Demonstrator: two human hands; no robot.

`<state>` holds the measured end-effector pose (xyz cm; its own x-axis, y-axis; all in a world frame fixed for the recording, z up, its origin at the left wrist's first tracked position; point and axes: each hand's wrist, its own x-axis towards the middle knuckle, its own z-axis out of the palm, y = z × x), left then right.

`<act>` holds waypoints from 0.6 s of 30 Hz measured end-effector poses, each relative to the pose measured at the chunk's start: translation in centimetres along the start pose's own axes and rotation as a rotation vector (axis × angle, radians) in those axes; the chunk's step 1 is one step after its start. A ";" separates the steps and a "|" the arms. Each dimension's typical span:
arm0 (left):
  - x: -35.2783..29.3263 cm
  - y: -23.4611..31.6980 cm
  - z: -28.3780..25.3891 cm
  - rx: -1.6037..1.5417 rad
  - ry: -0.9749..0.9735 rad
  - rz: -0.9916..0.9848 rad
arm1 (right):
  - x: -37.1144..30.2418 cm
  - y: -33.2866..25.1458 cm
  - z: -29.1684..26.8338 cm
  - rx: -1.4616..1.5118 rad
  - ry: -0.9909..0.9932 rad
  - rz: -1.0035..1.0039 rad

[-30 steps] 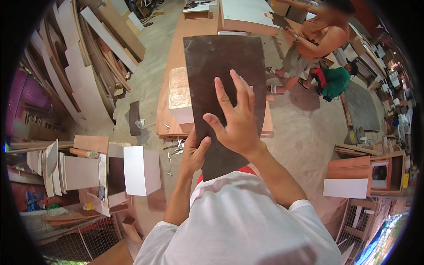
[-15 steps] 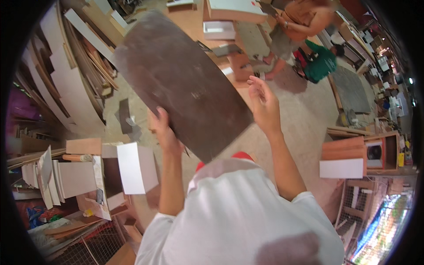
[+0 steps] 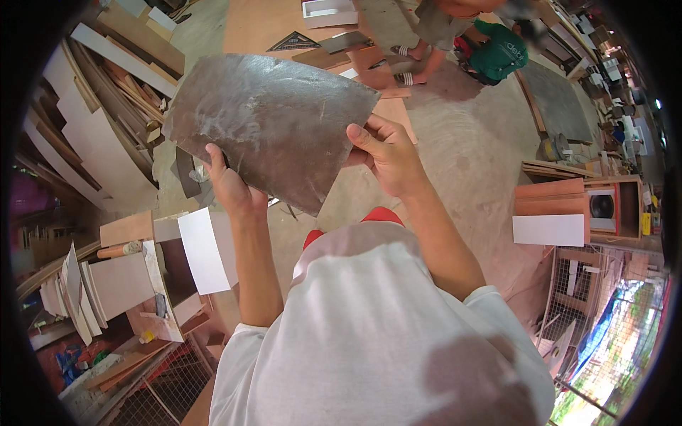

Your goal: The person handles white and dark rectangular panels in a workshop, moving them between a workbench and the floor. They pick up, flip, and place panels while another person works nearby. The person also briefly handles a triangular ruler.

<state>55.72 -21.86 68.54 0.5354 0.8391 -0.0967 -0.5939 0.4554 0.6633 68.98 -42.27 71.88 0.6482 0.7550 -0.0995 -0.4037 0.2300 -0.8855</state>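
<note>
Head view: we hold the dark brown, glossy rectangular sheet (image 3: 273,124) ahead of us, long axis crosswise, left hand (image 3: 234,188) clamped on its near edge, right hand (image 3: 392,160) gripping its right end

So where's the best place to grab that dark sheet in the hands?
Probably by two edges, coming from the wearer's side: the near edge, where the left hand is, and the right edge, where the right hand is. The sheet looks broad and thin, with no handle showing, so pinching its rim seems easiest.
</note>
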 end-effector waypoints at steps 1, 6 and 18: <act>-0.2 0.1 -0.2 -0.001 -0.009 0.013 | -0.2 0.1 0.0 0.016 -0.002 0.019; -1.1 0.3 -1.0 0.013 -0.014 0.055 | -1.7 1.1 0.3 -0.056 -0.002 0.080; -4.4 -0.3 -0.9 -0.049 -0.043 0.125 | -0.3 3.3 2.0 -0.041 0.330 -0.211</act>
<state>53.02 -25.41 68.13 0.4804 0.8769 0.0171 -0.6855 0.3632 0.6310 66.16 -40.55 69.85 0.8898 0.4539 -0.0479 -0.2175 0.3293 -0.9188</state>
